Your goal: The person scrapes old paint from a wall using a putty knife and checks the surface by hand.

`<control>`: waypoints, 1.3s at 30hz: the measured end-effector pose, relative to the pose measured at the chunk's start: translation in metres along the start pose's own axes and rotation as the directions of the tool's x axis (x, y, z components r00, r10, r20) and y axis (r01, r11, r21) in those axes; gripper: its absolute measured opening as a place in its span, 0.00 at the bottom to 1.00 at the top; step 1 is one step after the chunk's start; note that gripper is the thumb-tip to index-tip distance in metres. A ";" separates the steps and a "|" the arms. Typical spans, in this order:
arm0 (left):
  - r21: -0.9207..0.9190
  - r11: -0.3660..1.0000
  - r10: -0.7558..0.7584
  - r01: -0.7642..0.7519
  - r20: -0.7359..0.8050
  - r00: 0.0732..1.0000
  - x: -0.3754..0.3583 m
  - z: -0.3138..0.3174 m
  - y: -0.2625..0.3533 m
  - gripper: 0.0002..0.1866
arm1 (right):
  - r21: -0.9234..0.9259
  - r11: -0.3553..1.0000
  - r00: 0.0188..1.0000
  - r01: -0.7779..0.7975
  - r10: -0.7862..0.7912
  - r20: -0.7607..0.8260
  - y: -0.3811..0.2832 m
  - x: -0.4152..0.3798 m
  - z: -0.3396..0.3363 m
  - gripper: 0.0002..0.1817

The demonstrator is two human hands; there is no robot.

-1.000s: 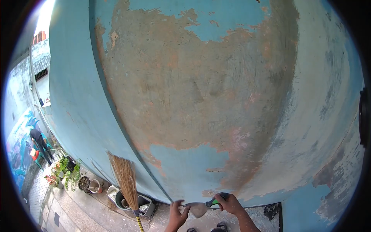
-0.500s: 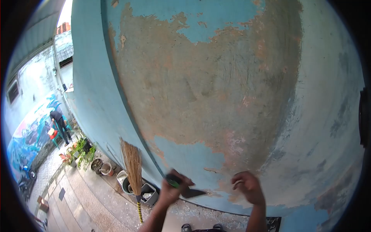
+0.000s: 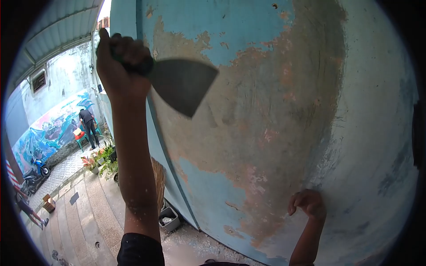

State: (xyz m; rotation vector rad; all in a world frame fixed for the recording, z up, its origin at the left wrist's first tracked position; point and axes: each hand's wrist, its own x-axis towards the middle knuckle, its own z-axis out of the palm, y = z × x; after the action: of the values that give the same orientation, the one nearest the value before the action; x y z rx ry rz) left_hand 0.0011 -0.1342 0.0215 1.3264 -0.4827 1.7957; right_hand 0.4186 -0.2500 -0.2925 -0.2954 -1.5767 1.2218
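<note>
Here the left grip [image 3: 126,64] clamps the scraper [image 3: 171,77] by its handle [image 3: 145,67], blade [image 3: 186,86] jutting rightward.

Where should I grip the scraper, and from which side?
Best by its dark handle, coming from the picture's left, where the left hand is wrapped around it. The handle looks slim enough to close around, while the blade is flat and flares to a wide edge pointing right, so I'd keep clear of that edge.
</note>
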 end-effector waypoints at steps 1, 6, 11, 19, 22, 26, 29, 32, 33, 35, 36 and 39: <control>0.003 1.000 0.006 -0.006 0.000 1.000 0.016 -0.005 0.003 0.23 | -0.014 1.000 1.000 -0.011 0.011 0.016 0.001 -0.002 -0.001 0.27; -0.110 0.943 0.316 -0.313 0.012 0.949 0.064 -0.043 0.030 0.22 | -0.084 0.995 0.998 -0.053 0.055 0.024 0.000 -0.003 0.003 0.26; 0.108 0.938 0.343 -0.330 -0.150 0.927 0.085 -0.047 -0.063 0.18 | -0.092 0.990 0.994 -0.107 0.109 0.014 -0.002 -0.002 0.003 0.24; -0.066 0.968 0.224 -0.240 -0.193 0.955 0.086 -0.061 -0.070 0.24 | -0.138 0.987 0.996 -0.077 0.071 -0.051 0.002 0.002 0.009 0.27; -0.030 0.981 0.180 -0.189 -0.190 0.965 0.092 -0.095 -0.065 0.20 | -0.115 0.990 0.996 -0.087 0.083 -0.032 0.005 -0.006 0.003 0.25; -0.347 0.920 0.201 -0.180 0.027 0.979 0.094 -0.101 -0.060 0.18 | -0.091 0.991 0.994 -0.098 0.102 0.038 0.004 -0.001 0.000 0.23; -0.022 0.989 0.140 -0.143 -0.109 0.984 0.095 -0.083 -0.079 0.22 | -0.104 0.989 0.993 -0.109 0.113 0.032 0.004 -0.005 -0.002 0.22; -0.466 0.880 0.175 -0.098 0.126 0.976 0.104 -0.122 -0.039 0.22 | -0.081 0.991 0.994 -0.106 0.106 0.006 0.005 -0.007 -0.001 0.23; -0.571 0.821 0.163 -0.010 0.217 0.963 0.108 -0.139 -0.029 0.22 | -0.077 0.991 0.994 -0.106 0.106 0.004 0.008 -0.005 -0.001 0.23; -0.214 0.976 0.032 -0.040 -0.040 0.999 0.084 -0.087 -0.098 0.21 | -0.097 0.987 0.992 -0.129 0.129 -0.005 0.004 -0.008 -0.003 0.22; -0.215 0.974 -0.079 0.071 -0.028 0.996 0.075 -0.069 -0.120 0.21 | -0.103 0.987 0.992 -0.127 0.127 -0.006 0.004 -0.009 -0.004 0.22; -0.362 0.930 0.099 -0.056 0.099 0.990 0.082 -0.081 -0.101 0.21 | -0.089 0.992 0.995 -0.088 0.092 0.042 0.009 -0.011 -0.006 0.22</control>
State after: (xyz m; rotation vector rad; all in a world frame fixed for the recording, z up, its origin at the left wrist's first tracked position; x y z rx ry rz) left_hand 0.0257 0.0148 0.0502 1.1695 -0.8937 1.6015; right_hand 0.4246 -0.2506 -0.3070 -0.4009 -1.6742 1.2387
